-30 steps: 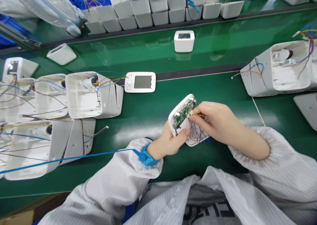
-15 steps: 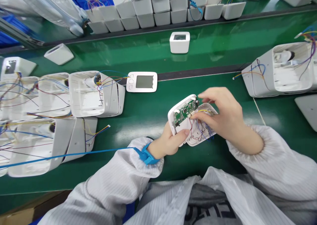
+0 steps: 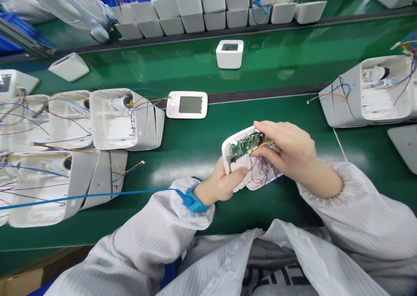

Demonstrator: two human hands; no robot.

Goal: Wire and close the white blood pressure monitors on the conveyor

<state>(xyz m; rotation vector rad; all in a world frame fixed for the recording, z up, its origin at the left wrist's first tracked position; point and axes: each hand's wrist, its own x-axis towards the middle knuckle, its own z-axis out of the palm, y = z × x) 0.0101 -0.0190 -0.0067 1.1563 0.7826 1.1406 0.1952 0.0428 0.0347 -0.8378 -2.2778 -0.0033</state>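
Note:
My left hand (image 3: 227,178) grips the lower left edge of a white plastic housing (image 3: 224,150), its thumb on the inner face. Inside the housing sits a green circuit board (image 3: 243,146) with small white connectors. My right hand (image 3: 286,146) closes on the board's right side: the fingers lie over the housing's top right edge and the thumb presses near a connector with thin wires. Below and to the right is a second white shell (image 3: 257,182), crossed by red and blue wires (image 3: 265,170) and partly hidden by my right hand. A blue wrist strap (image 3: 195,199) circles my left wrist.
White device bodies (image 3: 146,122) with loose wires stand at the left, another body (image 3: 345,100) at the right. A white display panel (image 3: 190,105) lies ahead, wired to the nearest left body. Farther back are a small white box (image 3: 230,54) and stacked white casings (image 3: 192,20).
My right fingers have come down onto the top right edge of the housing; before, they were raised off it. The left hand keeps its hold. The view has shifted slightly.

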